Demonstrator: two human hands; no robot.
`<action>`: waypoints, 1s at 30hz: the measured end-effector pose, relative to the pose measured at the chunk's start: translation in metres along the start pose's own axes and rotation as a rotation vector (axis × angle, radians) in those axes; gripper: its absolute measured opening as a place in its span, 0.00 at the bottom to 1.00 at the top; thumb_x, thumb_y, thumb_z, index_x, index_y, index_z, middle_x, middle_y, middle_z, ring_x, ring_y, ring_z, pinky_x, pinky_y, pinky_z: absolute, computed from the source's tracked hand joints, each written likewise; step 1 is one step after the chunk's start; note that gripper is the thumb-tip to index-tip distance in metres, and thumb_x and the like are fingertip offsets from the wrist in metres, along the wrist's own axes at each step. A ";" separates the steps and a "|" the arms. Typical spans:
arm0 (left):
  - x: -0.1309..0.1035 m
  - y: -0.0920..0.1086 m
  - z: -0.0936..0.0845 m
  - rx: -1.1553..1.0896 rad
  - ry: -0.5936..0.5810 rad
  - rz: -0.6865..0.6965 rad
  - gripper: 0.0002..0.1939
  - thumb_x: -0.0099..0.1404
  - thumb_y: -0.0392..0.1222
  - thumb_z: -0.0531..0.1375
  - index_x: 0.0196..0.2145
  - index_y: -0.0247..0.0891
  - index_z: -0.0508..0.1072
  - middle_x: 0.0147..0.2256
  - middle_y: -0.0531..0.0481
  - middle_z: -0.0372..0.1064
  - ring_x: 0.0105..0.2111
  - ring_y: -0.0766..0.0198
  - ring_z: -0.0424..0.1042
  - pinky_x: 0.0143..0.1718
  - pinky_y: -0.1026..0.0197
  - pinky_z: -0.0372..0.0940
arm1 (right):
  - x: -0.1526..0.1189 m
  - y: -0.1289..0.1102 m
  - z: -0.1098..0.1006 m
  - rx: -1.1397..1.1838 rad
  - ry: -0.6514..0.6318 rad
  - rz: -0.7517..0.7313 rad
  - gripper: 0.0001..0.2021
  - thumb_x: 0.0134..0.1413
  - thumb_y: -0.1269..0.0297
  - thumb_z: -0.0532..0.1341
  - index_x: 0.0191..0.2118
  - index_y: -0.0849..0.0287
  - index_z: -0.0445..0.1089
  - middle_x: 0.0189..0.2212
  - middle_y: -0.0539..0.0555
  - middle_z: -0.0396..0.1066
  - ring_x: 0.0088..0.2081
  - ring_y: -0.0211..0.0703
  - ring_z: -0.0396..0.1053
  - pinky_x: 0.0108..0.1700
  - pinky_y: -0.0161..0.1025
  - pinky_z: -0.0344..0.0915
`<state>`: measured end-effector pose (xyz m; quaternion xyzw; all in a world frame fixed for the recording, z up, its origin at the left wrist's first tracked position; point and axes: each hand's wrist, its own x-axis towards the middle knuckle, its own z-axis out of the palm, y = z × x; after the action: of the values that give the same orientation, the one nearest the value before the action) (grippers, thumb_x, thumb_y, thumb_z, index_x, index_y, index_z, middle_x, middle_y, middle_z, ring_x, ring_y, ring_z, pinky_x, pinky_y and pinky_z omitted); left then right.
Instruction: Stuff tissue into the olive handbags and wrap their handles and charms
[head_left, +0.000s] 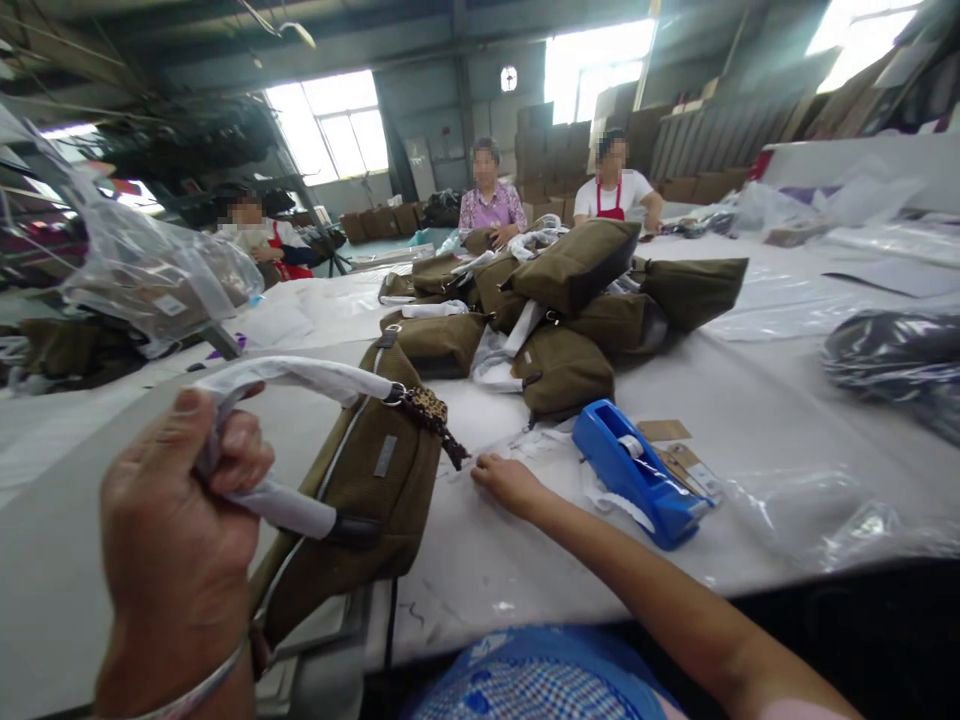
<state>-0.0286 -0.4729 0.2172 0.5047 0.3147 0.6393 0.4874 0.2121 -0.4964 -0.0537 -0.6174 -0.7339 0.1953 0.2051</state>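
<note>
My left hand (187,480) is wrapped round the white-covered handle (289,375) of an olive-brown handbag (375,465). The bag is tilted near the table's front edge, with its zip along the top and a small plate on its side. A leopard-patterned charm (426,408) with a dark tassel (454,450) hangs from the handle ring. Close to the tassel's tip, my right hand (506,482) has its fingers pinched together; what they hold, if anything, is too small to tell. A blue tape dispenser (637,475) stands right of that hand.
Several more olive-brown handbags (570,370) are heaped on the white table (510,590). Brown tags (664,430) lie behind the dispenser, and clear plastic (817,510) spreads to the right. A black plastic-wrapped bundle (892,360) sits farther right. Three people are across the table.
</note>
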 end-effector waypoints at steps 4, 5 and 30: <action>-0.004 -0.007 0.012 -0.086 -0.087 -0.023 0.09 0.67 0.35 0.61 0.35 0.24 0.77 0.20 0.54 0.60 0.15 0.77 0.51 0.16 0.73 0.51 | -0.009 0.000 -0.005 0.066 0.009 -0.006 0.09 0.63 0.75 0.56 0.43 0.61 0.73 0.45 0.59 0.75 0.46 0.50 0.72 0.45 0.42 0.68; -0.005 -0.010 0.014 -0.092 -0.095 -0.032 0.09 0.67 0.36 0.61 0.35 0.24 0.77 0.20 0.54 0.60 0.15 0.77 0.51 0.16 0.73 0.51 | -0.015 0.000 -0.006 0.096 0.020 -0.013 0.09 0.63 0.75 0.56 0.42 0.60 0.74 0.43 0.59 0.75 0.45 0.50 0.72 0.45 0.41 0.67; -0.066 -0.084 0.075 0.191 -0.554 -0.443 0.31 0.56 0.58 0.71 0.50 0.36 0.75 0.33 0.50 0.70 0.29 0.67 0.65 0.28 0.69 0.60 | -0.148 -0.086 -0.093 1.511 0.980 -0.068 0.11 0.57 0.60 0.70 0.35 0.53 0.67 0.40 0.49 0.75 0.33 0.38 0.75 0.39 0.38 0.74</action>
<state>0.0694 -0.5145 0.1420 0.6216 0.3307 0.3248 0.6315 0.2144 -0.6533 0.0622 -0.3098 -0.2578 0.3343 0.8520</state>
